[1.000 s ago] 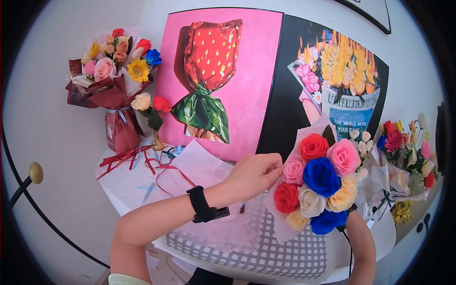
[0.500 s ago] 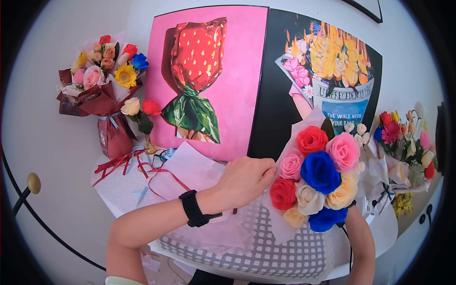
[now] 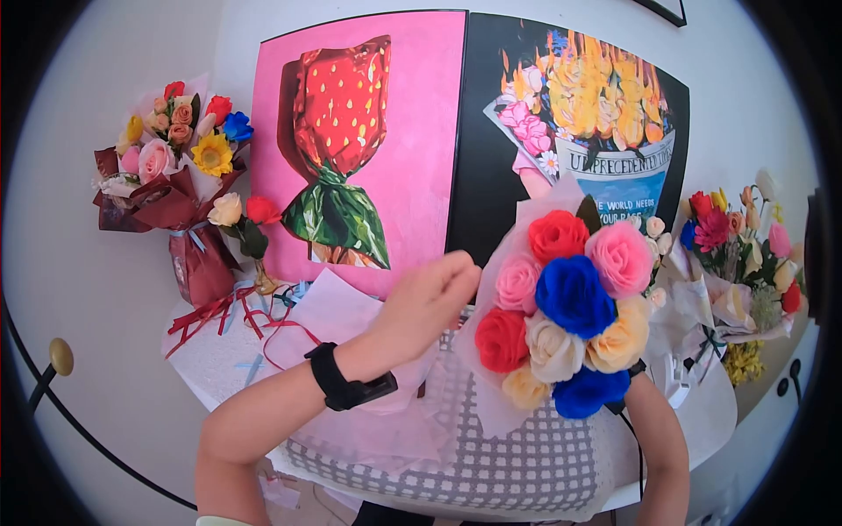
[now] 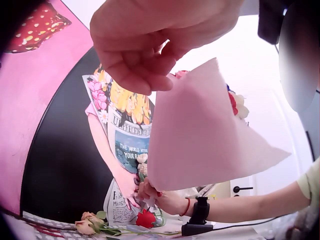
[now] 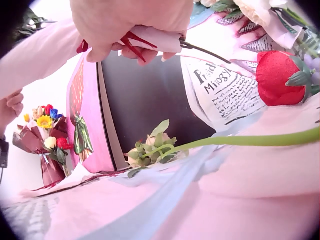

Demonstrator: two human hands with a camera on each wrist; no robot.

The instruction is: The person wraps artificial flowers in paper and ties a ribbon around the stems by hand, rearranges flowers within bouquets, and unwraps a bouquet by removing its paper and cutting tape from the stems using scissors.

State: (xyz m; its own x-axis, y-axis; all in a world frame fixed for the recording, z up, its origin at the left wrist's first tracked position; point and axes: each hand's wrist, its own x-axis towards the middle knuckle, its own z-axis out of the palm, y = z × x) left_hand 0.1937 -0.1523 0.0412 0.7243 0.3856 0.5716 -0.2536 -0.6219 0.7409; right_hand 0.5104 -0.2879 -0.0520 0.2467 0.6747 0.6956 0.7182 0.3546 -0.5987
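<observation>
A bouquet [image 3: 554,346] of red, pink, blue, cream and white roses in pale pink wrapping paper [image 4: 195,135] is held up over the table. My right hand [image 5: 132,20] grips its paper-wrapped stems from below; red strips and a dark stem end stick out by the fingers. In the head view the flowers hide that hand. My left hand [image 3: 428,302] hovers just left of the wrapping, its fingers loosely curled with nothing seen between them. The left wrist view has its fingertips right at the paper's upper edge.
Tissue sheets [image 3: 368,438] and red ribbons [image 3: 206,317] lie on the table beside a grey checked cloth [image 3: 526,465]. A maroon-wrapped bouquet [image 3: 189,254] stands at left, another bouquet [image 3: 745,254] at right. Two paintings lean behind. A red rose [image 5: 280,79] lies near the right hand.
My left hand has drawn slightly away from the bouquet's paper edge. The right hand still holds the bouquet, and the whole head view has shifted somewhat to the right.
</observation>
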